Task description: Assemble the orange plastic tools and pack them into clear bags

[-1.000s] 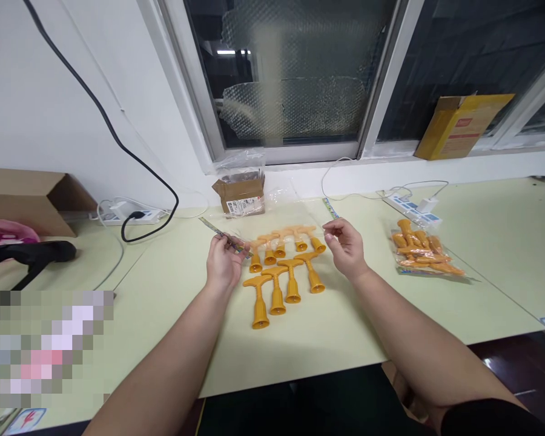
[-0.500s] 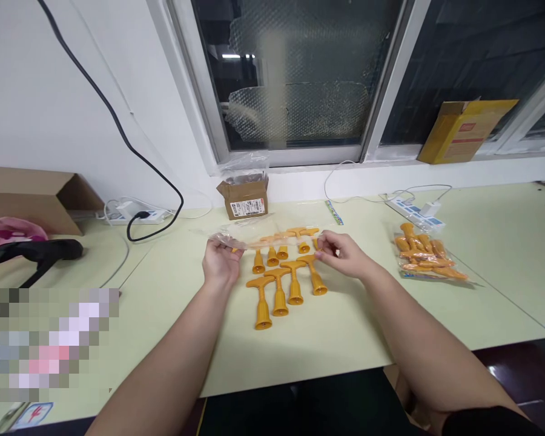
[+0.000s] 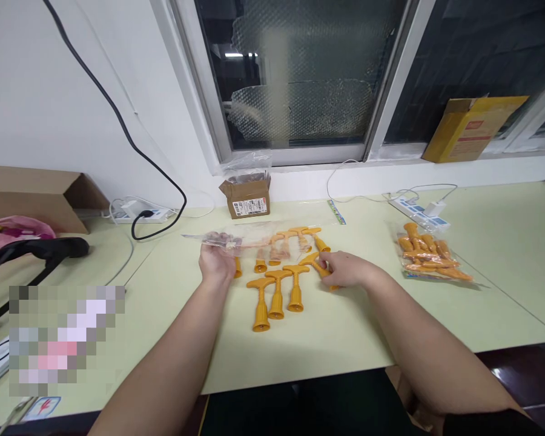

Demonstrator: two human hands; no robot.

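Note:
My left hand (image 3: 214, 260) grips a clear plastic bag (image 3: 249, 235) by its left end; the fingers show blurred through the film. The bag stretches to the right over part of a back row of orange T-handled plastic pieces. My right hand (image 3: 349, 269) has its fingers closed around the rightmost orange T-handled piece (image 3: 312, 260) of the front row, which sits tilted and is partly covered by the fingers. Three similar pieces, among them the leftmost T-handled piece (image 3: 261, 306), lie side by side in front, bell-shaped ends toward me.
A filled clear bag of orange pieces (image 3: 429, 251) lies at the right. Behind stand a small cardboard box (image 3: 249, 200), a colourful strip (image 3: 336, 212) and a power strip (image 3: 418, 212). A black stand (image 3: 40, 248) and a large carton (image 3: 31, 194) are at the left.
My right hand has let go of the bag's right side and come down onto the rightmost front piece, tilting it. My left hand still holds the bag, which now hangs lower.

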